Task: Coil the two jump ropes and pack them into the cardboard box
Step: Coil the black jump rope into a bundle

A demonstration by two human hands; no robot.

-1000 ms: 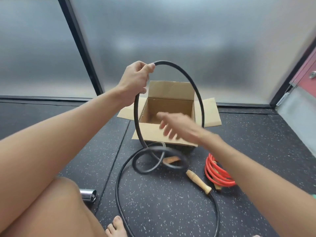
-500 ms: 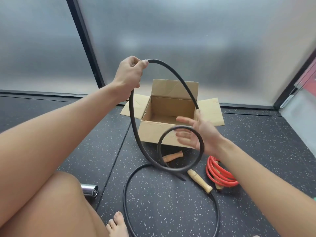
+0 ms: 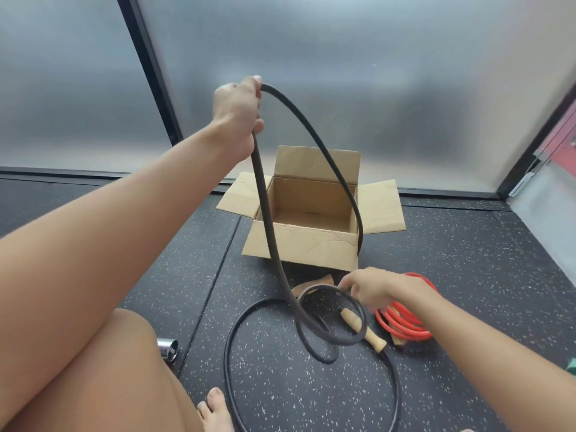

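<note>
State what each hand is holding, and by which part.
The left hand grips the black jump rope at the top of its raised loop. The right hand pinches a lower loop of that rope, near the floor.

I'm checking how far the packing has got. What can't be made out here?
- Black rope: its floor loop runs off the bottom edge of the head view.
- Red rope: partly behind the right hand and arm.
- Cardboard box: the near wall hides part of its floor.
</note>
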